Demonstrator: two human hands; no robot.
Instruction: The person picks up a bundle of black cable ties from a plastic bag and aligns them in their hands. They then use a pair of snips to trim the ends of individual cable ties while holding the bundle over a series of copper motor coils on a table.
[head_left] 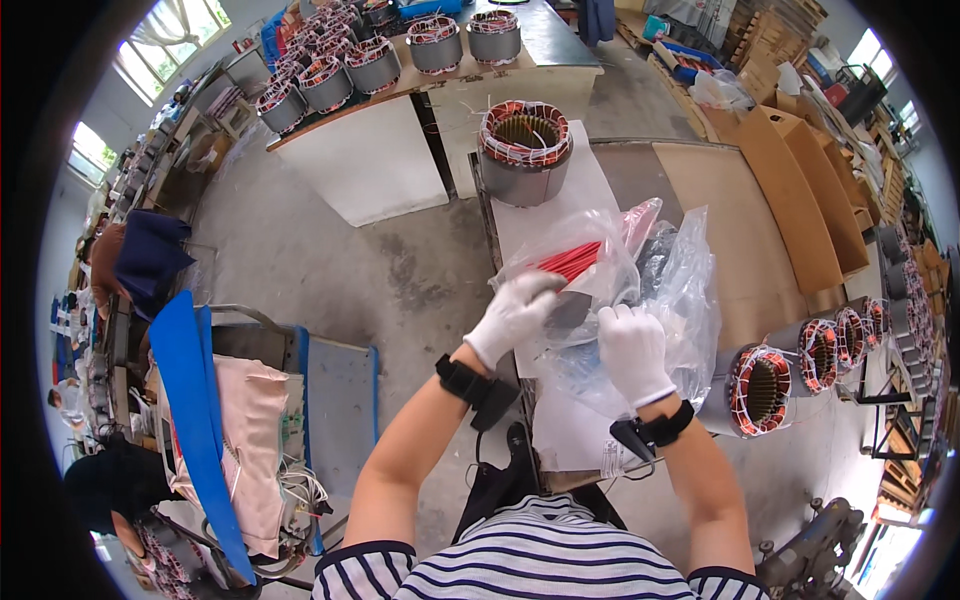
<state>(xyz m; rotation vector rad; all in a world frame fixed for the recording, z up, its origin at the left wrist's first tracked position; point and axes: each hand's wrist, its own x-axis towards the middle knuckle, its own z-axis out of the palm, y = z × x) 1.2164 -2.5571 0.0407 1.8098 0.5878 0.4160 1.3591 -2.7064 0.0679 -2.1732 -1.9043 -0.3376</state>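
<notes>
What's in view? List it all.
Cylindrical metal stator: one, grey-orange, upper centre
More such stators: many, grey-orange, upper left
Similar stators: four or more, grey-orange, right
Thin strips: one bundle, red, bagged, centre
Clear plastic bags: at least two, transparent, centre
Tall cardboard box: one, brown, upper right
Long flat panels: at least two, blue, left
Draped cloth: one, pink, left
Left gloved hand: one, white, beside strips
Right gloved hand: one, white, on plastic

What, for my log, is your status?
White-gloved left hand at clear plastic bag of red strips. White-gloved right hand on crumpled clear plastic. Grey cylindrical stator beyond.
</notes>
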